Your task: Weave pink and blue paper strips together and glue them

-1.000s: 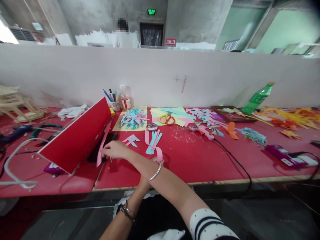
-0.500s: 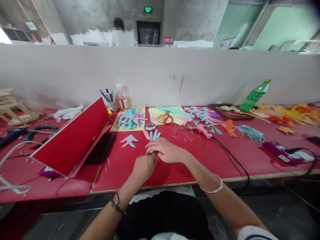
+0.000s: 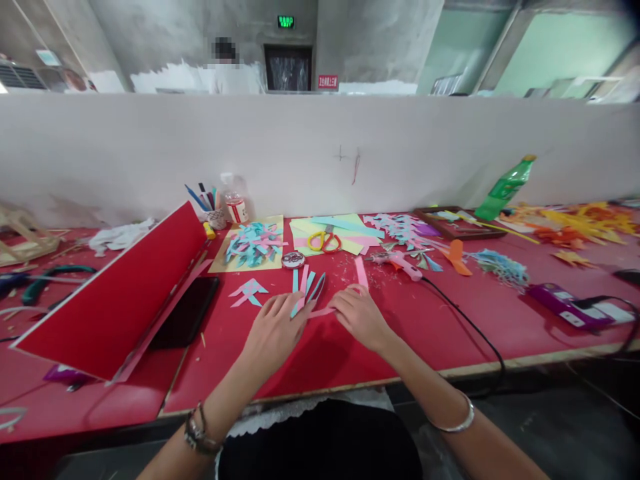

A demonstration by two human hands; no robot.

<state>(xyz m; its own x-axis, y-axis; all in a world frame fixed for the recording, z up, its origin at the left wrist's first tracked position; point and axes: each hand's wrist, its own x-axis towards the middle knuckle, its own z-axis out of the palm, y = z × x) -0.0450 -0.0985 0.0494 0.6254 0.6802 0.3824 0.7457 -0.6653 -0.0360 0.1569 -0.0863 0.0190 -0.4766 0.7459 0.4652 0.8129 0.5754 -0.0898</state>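
Observation:
My left hand [image 3: 275, 328] is closed around light blue and pink paper strips [image 3: 303, 281], whose ends fan out above its fingers. A pink paper strip [image 3: 321, 313] stretches from there to my right hand [image 3: 361, 317], which pinches it. The end of a pink strip also sticks up past the right fingers. To the left of my hands lies a folded pink and blue paper piece [image 3: 249, 291]. A pile of similar pieces [image 3: 254, 243] rests on a yellow sheet [image 3: 220, 264] behind it. A small round tin [image 3: 293, 260] stands just beyond the strips.
Red-and-yellow-handled scissors [image 3: 325, 241] lie on coloured paper at the back. A pink glue gun [image 3: 403, 263] is to the right, its black cord running to the front edge. A propped red board [image 3: 115, 300] and a black phone [image 3: 186, 313] are at left; a green bottle [image 3: 506, 190] leans far right.
My hands, close together before, have moved apart, right hand to the right and left hand to the left. A pink strip now spans between them, and the strips in my left hand are spread out.

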